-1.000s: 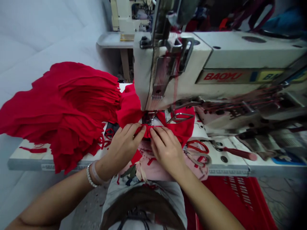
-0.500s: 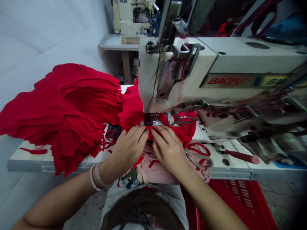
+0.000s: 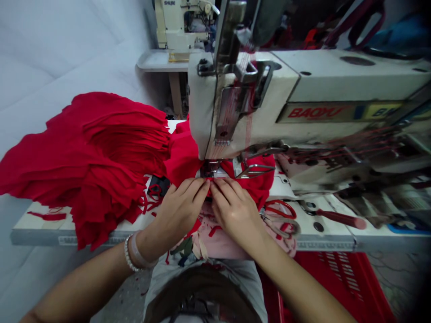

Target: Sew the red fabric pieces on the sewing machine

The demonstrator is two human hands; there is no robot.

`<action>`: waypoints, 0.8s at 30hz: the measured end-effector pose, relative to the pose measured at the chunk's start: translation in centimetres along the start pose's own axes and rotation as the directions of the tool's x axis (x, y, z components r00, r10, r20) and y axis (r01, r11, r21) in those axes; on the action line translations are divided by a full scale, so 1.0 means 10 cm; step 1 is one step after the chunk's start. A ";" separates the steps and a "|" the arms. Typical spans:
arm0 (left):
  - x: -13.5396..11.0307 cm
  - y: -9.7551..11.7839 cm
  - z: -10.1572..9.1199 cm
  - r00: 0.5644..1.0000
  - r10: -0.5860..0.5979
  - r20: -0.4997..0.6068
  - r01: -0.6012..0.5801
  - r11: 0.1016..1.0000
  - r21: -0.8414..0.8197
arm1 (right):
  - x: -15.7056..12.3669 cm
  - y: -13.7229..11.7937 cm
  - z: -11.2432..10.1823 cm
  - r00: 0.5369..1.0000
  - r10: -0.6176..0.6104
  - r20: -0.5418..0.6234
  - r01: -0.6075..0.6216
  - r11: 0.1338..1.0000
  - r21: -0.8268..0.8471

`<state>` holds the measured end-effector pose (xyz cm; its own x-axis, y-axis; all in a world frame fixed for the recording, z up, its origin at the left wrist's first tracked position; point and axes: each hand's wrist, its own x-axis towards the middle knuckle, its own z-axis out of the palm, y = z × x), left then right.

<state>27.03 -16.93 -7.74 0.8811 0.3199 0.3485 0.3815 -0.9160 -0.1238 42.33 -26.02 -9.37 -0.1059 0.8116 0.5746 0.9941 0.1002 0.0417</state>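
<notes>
My left hand and my right hand lie side by side in front of the sewing machine's presser foot. The fingertips of both press a folded edge of a red fabric piece down against the machine bed, fingers held together. The red piece wraps around the bed under the white sewing machine and bulges out to the left of the needle. Red threads run down the machine's head.
A thick stack of red fabric pieces covers the left of the table. Red-handled scissors and a red-handled tool lie right of my hands. A red plastic crate stands below the table. Another sewing machine stands behind.
Both hands have crept a little forward toward the presser foot, feeding the red edge under it. The head camera shifted slightly.
</notes>
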 end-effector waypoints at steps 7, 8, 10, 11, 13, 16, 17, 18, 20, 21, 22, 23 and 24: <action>0.02 -0.03 0.02 1.000 -0.015 0.021 0.015 0.999 -0.036 | -0.01 0.06 0.03 1.000 -0.016 -0.008 0.017 0.999 0.045; 0.02 -0.03 0.02 1.000 -0.014 0.020 0.014 1.000 -0.026 | 0.00 0.06 0.04 1.000 -0.013 -0.013 0.014 0.999 0.052; 0.03 -0.04 0.03 1.000 -0.012 0.019 0.012 1.000 -0.006 | 0.02 0.07 0.05 1.000 -0.006 -0.018 0.007 0.998 0.061; 0.04 -0.04 0.03 1.000 -0.013 0.011 0.013 1.000 -0.001 | 0.04 0.07 0.06 1.000 -0.001 -0.019 0.003 0.998 0.065; 0.05 -0.05 0.04 1.000 -0.015 -0.018 0.015 1.000 0.001 | 0.06 0.07 0.08 1.000 0.011 -0.015 -0.010 0.997 0.073; 0.06 -0.06 0.04 0.999 -0.002 -0.046 0.003 1.000 0.003 | 0.09 0.09 0.11 1.000 0.029 -0.006 -0.028 0.996 0.088; 0.06 -0.06 0.05 0.999 0.004 -0.043 -0.004 1.000 0.007 | 0.09 0.10 0.11 1.000 0.028 -0.004 -0.027 0.995 0.094; 0.06 -0.07 0.05 0.999 0.009 -0.036 -0.008 1.000 0.009 | 0.10 0.11 0.11 1.000 0.025 -0.003 -0.025 0.994 0.102; 0.06 -0.08 0.06 1.000 0.013 -0.017 -0.013 1.000 0.003 | 0.10 0.13 0.11 1.000 0.019 -0.010 -0.018 0.990 0.137; 0.06 -0.09 0.06 1.000 0.017 -0.014 -0.017 1.000 -0.008 | 0.10 0.13 0.11 0.999 0.024 -0.022 -0.020 0.986 0.165; 0.05 -0.10 0.07 1.000 0.024 -0.016 -0.024 0.999 -0.024 | 0.11 0.14 0.11 0.999 0.035 -0.037 -0.027 0.980 0.197; 0.05 -0.10 0.07 0.999 0.033 -0.024 -0.034 0.999 -0.042 | 0.11 0.14 0.11 0.998 0.048 -0.052 -0.035 0.973 0.227; 0.06 -0.11 0.07 0.999 0.041 -0.035 -0.043 0.997 -0.059 | 0.11 0.14 0.12 0.996 0.062 -0.060 -0.045 0.967 0.252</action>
<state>27.30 -15.54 -8.04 0.8855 0.2734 0.3757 0.3264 -0.9415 -0.0840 43.56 -24.30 -9.60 -0.0429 0.7801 0.6241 0.9597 0.2057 -0.1912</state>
